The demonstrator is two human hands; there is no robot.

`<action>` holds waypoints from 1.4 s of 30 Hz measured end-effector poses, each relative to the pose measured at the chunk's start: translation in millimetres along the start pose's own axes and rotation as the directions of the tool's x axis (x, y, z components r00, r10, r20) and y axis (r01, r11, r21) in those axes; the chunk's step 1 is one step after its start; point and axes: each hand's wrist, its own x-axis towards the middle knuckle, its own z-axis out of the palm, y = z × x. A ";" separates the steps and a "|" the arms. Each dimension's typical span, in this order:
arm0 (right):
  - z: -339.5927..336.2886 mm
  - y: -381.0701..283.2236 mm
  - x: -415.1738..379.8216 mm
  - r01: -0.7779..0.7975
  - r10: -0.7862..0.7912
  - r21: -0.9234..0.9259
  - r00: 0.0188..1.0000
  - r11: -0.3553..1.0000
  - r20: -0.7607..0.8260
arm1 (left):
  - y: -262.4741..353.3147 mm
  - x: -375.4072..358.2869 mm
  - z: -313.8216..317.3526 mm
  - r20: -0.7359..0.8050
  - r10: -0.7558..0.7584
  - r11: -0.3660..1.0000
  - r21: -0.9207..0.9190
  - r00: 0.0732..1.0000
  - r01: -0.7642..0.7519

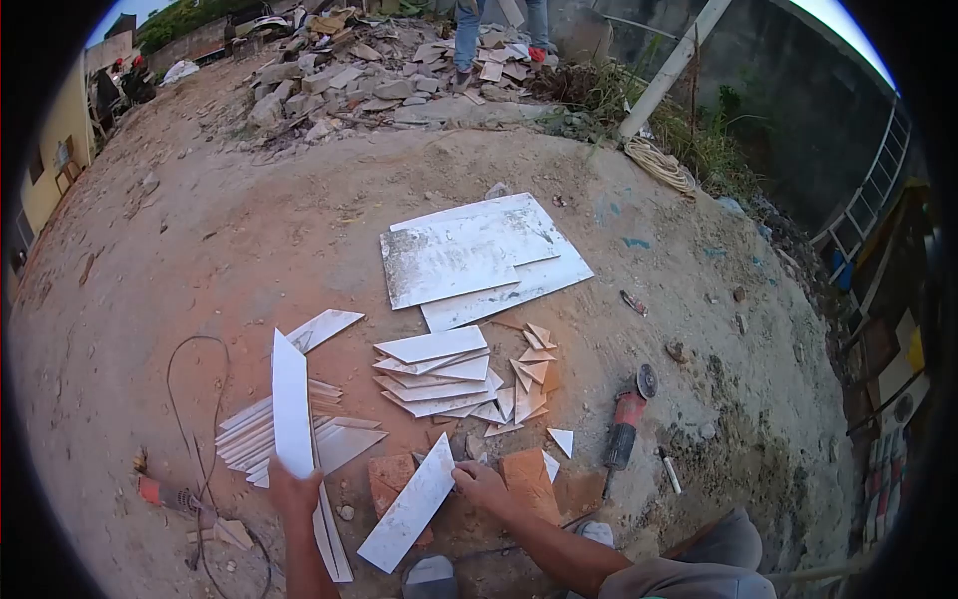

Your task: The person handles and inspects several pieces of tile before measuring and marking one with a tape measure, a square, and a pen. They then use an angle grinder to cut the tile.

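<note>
My left hand (293, 489) is closed round a long white tile strip (290, 399) held upright, with more strips edge-on beneath my wrist. My right hand (480, 483) pinches the upper right edge of another white tile piece (407, 507), slanted and speckled with dirt. Under that piece lies a reddish brick (390, 481); a second brick (529, 483) is just right of my right hand. Beside my left hand, a row of stacked tile strips (246, 437) rests on the ground. Ahead sits a pile of angled white tile pieces (433, 371).
Large white tiles (474, 250) lie flat ahead. An angle grinder (627, 419) and a marker (669, 469) are at right; another red power tool (168, 493) with a looping cable (172, 374) is at left. Rubble (339, 85) and a standing person (499, 35) are at the back.
</note>
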 end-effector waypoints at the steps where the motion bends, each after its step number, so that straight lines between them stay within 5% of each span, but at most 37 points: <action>1: -2.8 1.3 -3.4 -0.005 0.005 -0.021 1.000 1.000 -0.002 | 0.5 -1.3 5.4 0.011 0.018 0.999 0.026 1.000 -0.018; 3: -5.8 1.5 -5.8 0.068 -0.070 -0.163 0.997 0.984 -0.007 | 1.5 -1.8 11.9 0.078 -0.049 0.999 0.025 0.996 0.048; 11: -4.3 1.4 -5.2 -0.002 0.014 -0.142 0.997 0.990 0.080 | -6.7 -11.4 29.3 -0.013 -0.036 0.999 0.005 0.999 0.036; 20: -15.1 -26.2 -4.2 0.271 -0.237 -0.394 0.962 0.878 0.133 | -0.2 -6.4 19.4 0.012 -0.065 0.994 0.094 0.998 0.063; 24: -69.1 -104.8 -15.6 0.539 -0.324 -0.570 0.838 0.620 0.439 | -4.1 -12.2 15.7 0.050 -0.076 0.997 0.009 0.996 0.075; 28: -145.6 -178.0 -70.3 0.561 -0.183 -0.784 0.828 0.266 0.530 | -8.2 -37.1 21.7 -0.072 0.005 0.989 0.151 0.997 0.006; 30: -181.4 -195.5 -95.4 0.507 -0.127 -0.831 0.862 0.227 0.491 | -10.2 -49.2 18.0 -0.076 0.008 0.980 0.197 0.997 0.007; 33: -225.2 -193.9 -130.0 0.504 -0.226 -0.802 0.863 0.320 0.452 | -4.7 -46.7 2.1 0.081 0.009 0.998 0.062 0.997 -0.014; 35: -245.4 -180.9 -145.3 0.473 -0.326 -0.624 0.881 0.622 0.344 | 17.7 -25.9 -22.5 0.179 -0.002 0.997 -0.070 0.984 0.014; 37: -261.2 -176.3 -149.5 0.425 -0.267 -0.717 0.905 0.552 0.331 | 46.5 -5.6 -44.8 0.286 0.045 0.943 -0.327 0.957 0.053; 38: -264.3 -173.9 -149.3 0.373 -0.207 -0.801 0.928 0.467 0.311 | 82.4 -6.0 -75.9 0.319 0.095 0.938 -0.346 0.943 0.022; 42: -261.0 -163.3 -144.5 0.436 -0.308 -0.752 0.897 0.495 0.317 | 163.7 13.0 -155.0 0.350 0.290 0.897 -0.424 0.891 -0.125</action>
